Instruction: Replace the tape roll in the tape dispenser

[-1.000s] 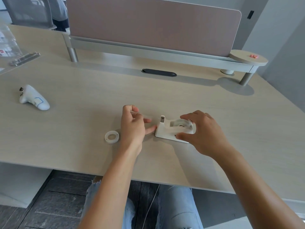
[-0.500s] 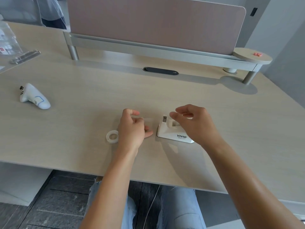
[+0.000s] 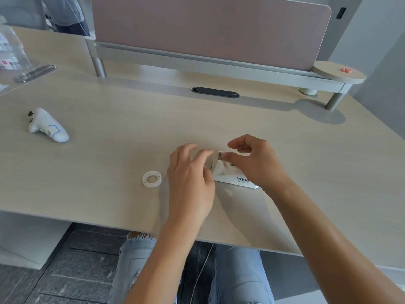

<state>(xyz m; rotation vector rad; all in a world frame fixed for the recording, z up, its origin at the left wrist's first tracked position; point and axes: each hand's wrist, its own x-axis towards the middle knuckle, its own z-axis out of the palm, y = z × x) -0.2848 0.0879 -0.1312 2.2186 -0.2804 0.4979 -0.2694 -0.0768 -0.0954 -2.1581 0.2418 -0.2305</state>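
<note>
Both hands are now crowding closer over the tape dispenser [image 3: 232,177] than half a second ago, the left hand [image 3: 190,172] having slid right until its fingers [image 3: 202,154], now spread apart and blurred, are reaching the cutter end, while the right hand [image 3: 256,161] is pinching its fingers [image 3: 230,158] together at the dispenser's top, on what I cannot tell. Near the front edge of the surface [image 3: 109,172] the dispenser is standing upright, and the white tape ring [image 3: 151,179] is lying flat just left of the left hand. Farther off, a white controller [image 3: 47,128] is lying toward the left edge.
</note>
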